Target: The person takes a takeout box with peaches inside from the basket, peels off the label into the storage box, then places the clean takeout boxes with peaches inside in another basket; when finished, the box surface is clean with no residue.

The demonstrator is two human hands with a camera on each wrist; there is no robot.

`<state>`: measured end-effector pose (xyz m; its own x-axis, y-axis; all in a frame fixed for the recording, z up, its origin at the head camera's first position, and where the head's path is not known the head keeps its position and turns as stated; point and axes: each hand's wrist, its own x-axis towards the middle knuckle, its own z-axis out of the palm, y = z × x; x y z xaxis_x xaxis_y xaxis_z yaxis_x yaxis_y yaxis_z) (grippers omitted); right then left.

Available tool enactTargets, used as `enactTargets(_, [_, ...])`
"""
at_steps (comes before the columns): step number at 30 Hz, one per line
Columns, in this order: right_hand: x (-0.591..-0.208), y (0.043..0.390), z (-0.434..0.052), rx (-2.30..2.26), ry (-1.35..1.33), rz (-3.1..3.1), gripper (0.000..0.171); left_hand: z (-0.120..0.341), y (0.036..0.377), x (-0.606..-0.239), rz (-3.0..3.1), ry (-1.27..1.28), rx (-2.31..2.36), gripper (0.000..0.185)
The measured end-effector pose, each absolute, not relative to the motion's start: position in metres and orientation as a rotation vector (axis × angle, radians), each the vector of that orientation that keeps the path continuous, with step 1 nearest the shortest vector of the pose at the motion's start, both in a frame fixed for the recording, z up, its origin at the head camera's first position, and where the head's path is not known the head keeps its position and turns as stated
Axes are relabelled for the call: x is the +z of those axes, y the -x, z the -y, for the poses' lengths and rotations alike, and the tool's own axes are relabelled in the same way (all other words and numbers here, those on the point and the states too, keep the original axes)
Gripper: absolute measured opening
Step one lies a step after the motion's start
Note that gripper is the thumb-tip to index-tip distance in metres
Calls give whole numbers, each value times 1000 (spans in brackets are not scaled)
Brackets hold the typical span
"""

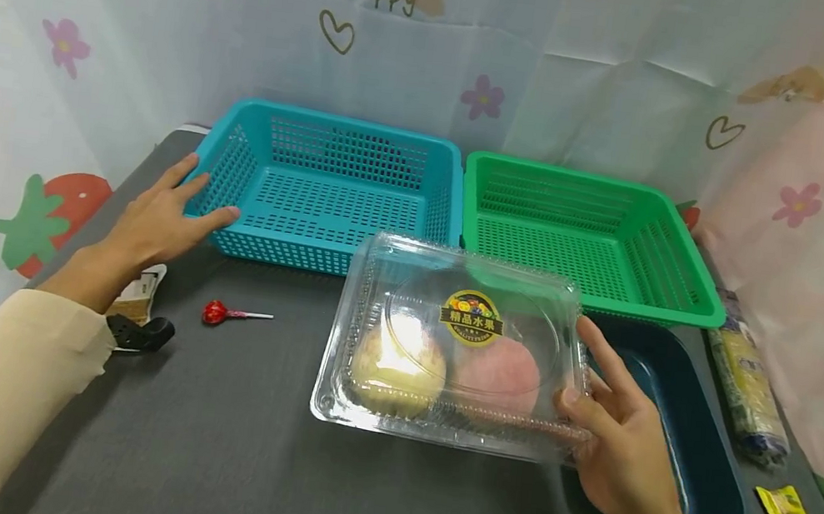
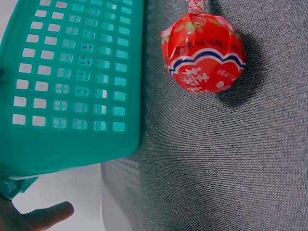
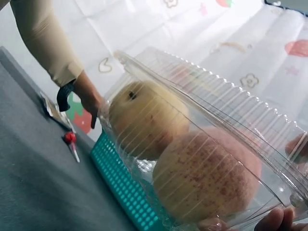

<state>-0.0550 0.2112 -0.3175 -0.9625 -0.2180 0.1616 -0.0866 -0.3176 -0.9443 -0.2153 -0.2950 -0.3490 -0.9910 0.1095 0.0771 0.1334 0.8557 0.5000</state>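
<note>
The right hand [image 1: 619,434] clamps the box [image 1: 460,329], seemingly keeping it closed. The left hand [image 1: 153,223], fingers apart, touches the blue basket [image 1: 284,252] at the tabletop's [image 1: 229,422] far-left corner.

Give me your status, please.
Right hand grips clear clamshell, two fruits inside. Left hand at corner of blue basket. Red lollipop left of clamshell, apparently not blocking.

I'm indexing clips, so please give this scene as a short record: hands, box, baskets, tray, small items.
Left hand: at the left end of the blue perforated plastic basket
Right hand: grips the right end of a clear rectangular plastic box
Box contents: pale yellow round fruit; pinkish round fruit
Second basket: green perforated plastic basket
Tray: dark blue plastic tray, partly hidden
Small items: red-wrapped lollipop; yellow-wrapped packet
</note>
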Motion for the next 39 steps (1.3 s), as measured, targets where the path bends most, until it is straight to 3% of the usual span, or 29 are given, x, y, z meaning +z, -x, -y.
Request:
enactTargets(22, [-362, 55, -223, -2392, 329, -1818, 66, 297, 220, -348, 3013, 190, -784, 87])
enactTargets(39, [-367, 67, -215, -2243, 134, -2022, 68, 295, 217, -349, 2996, 196, -791, 87])
